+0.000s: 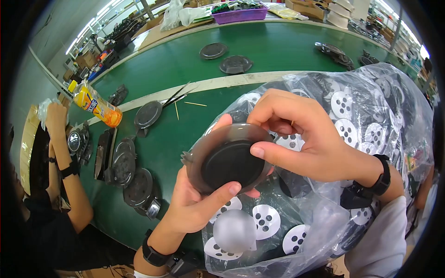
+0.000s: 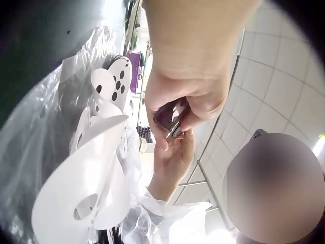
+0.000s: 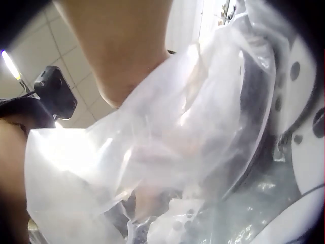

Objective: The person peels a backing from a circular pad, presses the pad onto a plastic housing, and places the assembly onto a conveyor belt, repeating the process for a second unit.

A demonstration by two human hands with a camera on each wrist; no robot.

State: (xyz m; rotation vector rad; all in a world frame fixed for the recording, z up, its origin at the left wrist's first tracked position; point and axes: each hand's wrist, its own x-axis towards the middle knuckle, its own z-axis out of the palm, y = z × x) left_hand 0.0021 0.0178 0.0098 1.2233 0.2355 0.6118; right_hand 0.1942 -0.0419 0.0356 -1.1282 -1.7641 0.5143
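A smoky, round, dish-like part (image 1: 232,164) with a dark centre is held up in the left hand (image 1: 194,199), whose thumb lies over the lower rim and fingers behind. At its upper right edge, the right hand (image 1: 306,139) pinches the rim between thumb and curled fingers. In the left wrist view the left hand (image 2: 188,86) grips the dark part (image 2: 170,114), with the right hand (image 2: 175,160) beyond it. Clear plastic (image 3: 167,127) hides most of the right hand in the right wrist view. Under both hands lies a plastic bag (image 1: 320,194) with white, holed discs (image 1: 266,221).
Dark round parts (image 1: 137,187) and an orange drink bottle (image 1: 99,105) stand left on the green table (image 1: 185,132). Two thin sticks (image 1: 195,104) lie near dark tweezers (image 1: 176,95). More parts (image 1: 235,65) sit farther back, before a purple basket (image 1: 239,16). Another person's arm (image 1: 69,176) is at left.
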